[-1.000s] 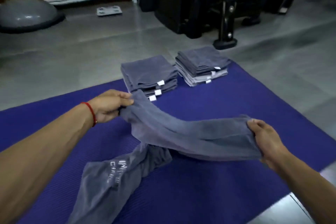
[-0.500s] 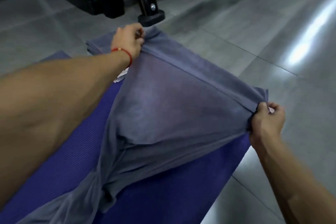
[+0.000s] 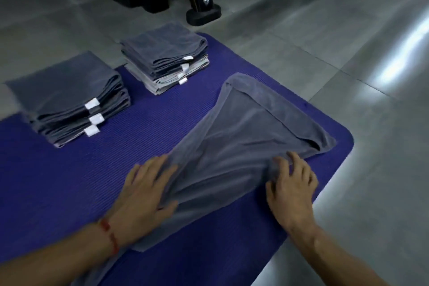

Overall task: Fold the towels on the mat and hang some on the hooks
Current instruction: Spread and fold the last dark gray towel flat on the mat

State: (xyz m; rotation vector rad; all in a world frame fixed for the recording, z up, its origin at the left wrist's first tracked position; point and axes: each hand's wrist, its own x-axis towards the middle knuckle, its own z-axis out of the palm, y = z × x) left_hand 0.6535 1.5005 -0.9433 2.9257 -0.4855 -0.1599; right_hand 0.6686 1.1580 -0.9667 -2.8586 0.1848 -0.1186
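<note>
Two stacks of folded grey towels sit on the purple mat: the nearer stack at its far left, the taller stack at its far edge. Right of both stacks, a loose grey towel lies spread on the mat, rumpled. My left hand rests flat on its near left edge, fingers straight. My right hand touches its near right edge, fingers spread and lightly bent, gripping nothing.

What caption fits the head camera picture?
Both hands, left and right, press a grey towel flat on the purple mat.
</note>
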